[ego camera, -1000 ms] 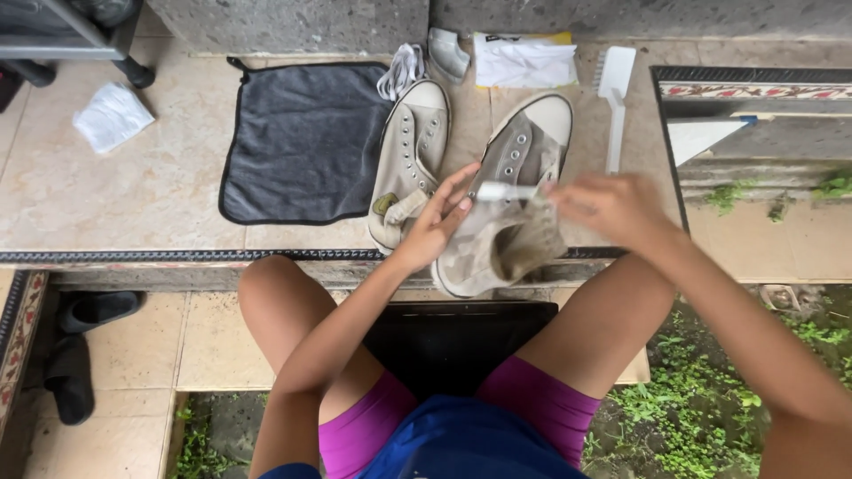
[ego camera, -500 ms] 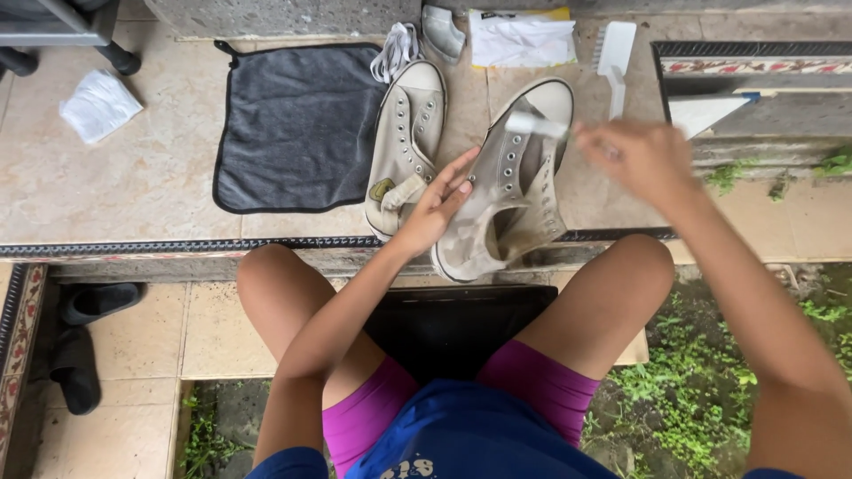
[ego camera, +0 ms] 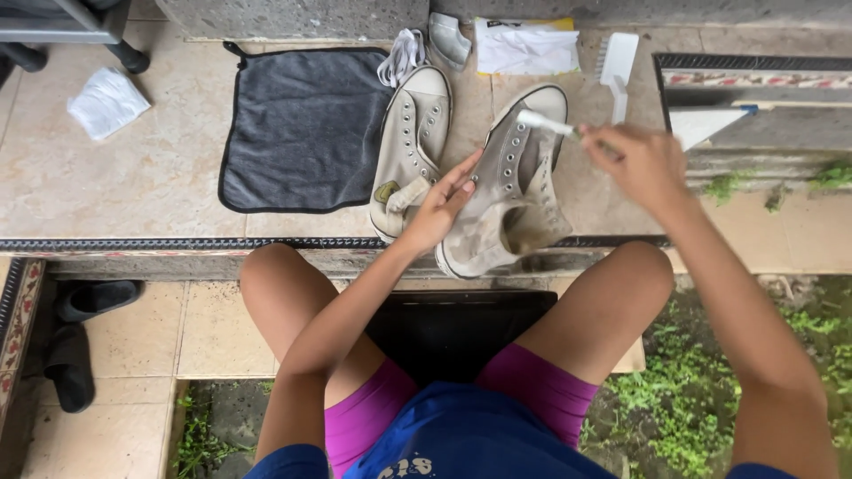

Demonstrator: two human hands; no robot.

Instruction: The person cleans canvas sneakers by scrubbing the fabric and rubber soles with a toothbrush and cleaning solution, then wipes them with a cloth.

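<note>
Step in hand: you are scrubbing the toe end of a dirty grey canvas sneaker [ego camera: 506,200] that lies on the tiled ledge [ego camera: 133,186] in front of your knees, its toe pointing away from you.
Left hand: your left hand [ego camera: 441,208] rests on the sneaker's near side and steadies it, fingers [ego camera: 463,174] spread loosely along the eyelet row.
Right hand: your right hand [ego camera: 643,164] holds a small white-headed brush [ego camera: 546,122], fingers pinched around its handle, the head touching the sneaker near the toe cap.
Next move, as a judgement: the sneaker likely needs a firm hold while the brush works on down the soiled side panel, where the staining looks heaviest.
Beside the work: the second sneaker [ego camera: 408,151] lies just left of the first, touching or nearly so; a dark grey cloth [ego camera: 302,129] is spread flat further left.
Farther back: loose white laces [ego camera: 401,55], a white scrubbing brush [ego camera: 615,64] and a flat white packet [ego camera: 525,49] sit near the wall; a crumpled white rag [ego camera: 106,102] lies well apart at far left.
Hard to make out: the brush handle is hidden in your blurred right hand, so its shape cannot be told.
Hidden: the sneaker's far sole and inside are out of view, and your left hand covers part of the tongue.
Cut off: the dark sandals [ego camera: 75,341] at lower left run partly out of the picture.
</note>
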